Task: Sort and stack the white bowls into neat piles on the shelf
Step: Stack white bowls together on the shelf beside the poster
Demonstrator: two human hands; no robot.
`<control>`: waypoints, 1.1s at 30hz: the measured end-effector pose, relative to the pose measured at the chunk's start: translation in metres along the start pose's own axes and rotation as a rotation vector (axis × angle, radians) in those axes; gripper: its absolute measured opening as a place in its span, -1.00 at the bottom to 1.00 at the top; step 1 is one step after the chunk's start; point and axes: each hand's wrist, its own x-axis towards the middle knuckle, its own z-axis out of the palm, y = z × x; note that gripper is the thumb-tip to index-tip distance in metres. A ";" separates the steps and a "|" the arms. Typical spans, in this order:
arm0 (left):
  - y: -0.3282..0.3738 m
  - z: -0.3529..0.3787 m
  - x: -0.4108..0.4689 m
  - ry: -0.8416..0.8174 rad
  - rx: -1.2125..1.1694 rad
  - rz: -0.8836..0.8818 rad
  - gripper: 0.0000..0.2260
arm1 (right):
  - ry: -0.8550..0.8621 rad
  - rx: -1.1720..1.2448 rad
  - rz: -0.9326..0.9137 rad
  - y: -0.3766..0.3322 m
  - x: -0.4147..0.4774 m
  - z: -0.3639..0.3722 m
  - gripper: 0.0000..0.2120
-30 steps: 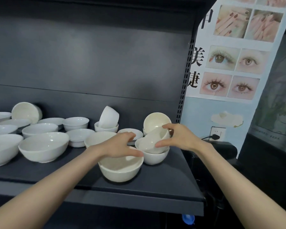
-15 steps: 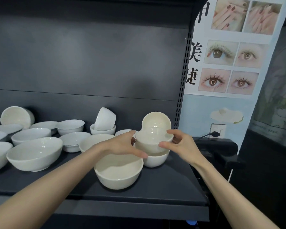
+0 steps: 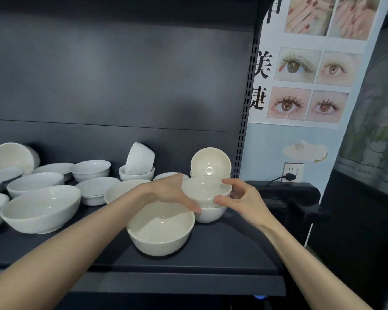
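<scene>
Dark shelf (image 3: 211, 260) carries white bowls, partly cut off at the left edge; about fifteen are countable, and the exact total cannot be fixed.

Right end: a small bowl (image 3: 205, 190) sits nested upright in a second bowl (image 3: 210, 213), forming a pile of two. Behind it a cream bowl (image 3: 210, 165) stands on edge, its inside facing the camera, resting on another bowl whose rim barely shows. Just in front and left, one deep bowl (image 3: 160, 229) stands alone, upright.

Left hand (image 3: 170, 193) lies against the left side of the small bowl, thumb under its rim, fingers curved around it. Right hand (image 3: 240, 198) is at the right side, thumb and forefinger spread, tips touching or just beside the rim; contact cannot be confirmed.

Centre: one bowl tilted (image 3: 140, 158) inside an upright one. Far left, one bowl on its side (image 3: 12, 156); the rest stand singly, upright.

Right of the shelf: a poster (image 3: 309, 63), one wall socket (image 3: 293, 170) with a plug in it.
</scene>
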 end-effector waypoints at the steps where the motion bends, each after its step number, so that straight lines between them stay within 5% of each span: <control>1: 0.003 0.000 -0.002 0.002 0.002 -0.001 -0.53 | -0.002 0.026 0.006 0.000 0.000 0.001 -0.47; 6: -0.003 -0.001 -0.001 0.052 -0.024 -0.031 -0.19 | 0.023 0.088 0.017 -0.001 0.000 0.001 -0.47; 12: 0.002 -0.015 -0.004 0.164 -0.193 0.054 -0.39 | 0.049 0.089 -0.043 -0.027 0.005 -0.008 -0.47; 18: -0.002 -0.030 0.017 0.269 -0.372 0.142 -0.31 | 0.104 0.066 -0.116 -0.052 0.026 -0.016 -0.60; 22: -0.003 -0.034 0.042 0.270 -0.495 0.179 -0.38 | 0.128 0.042 -0.128 -0.055 0.048 -0.020 -0.49; 33: -0.015 -0.032 0.099 0.271 -0.482 0.141 -0.35 | 0.088 0.095 -0.112 -0.029 0.096 -0.028 -0.46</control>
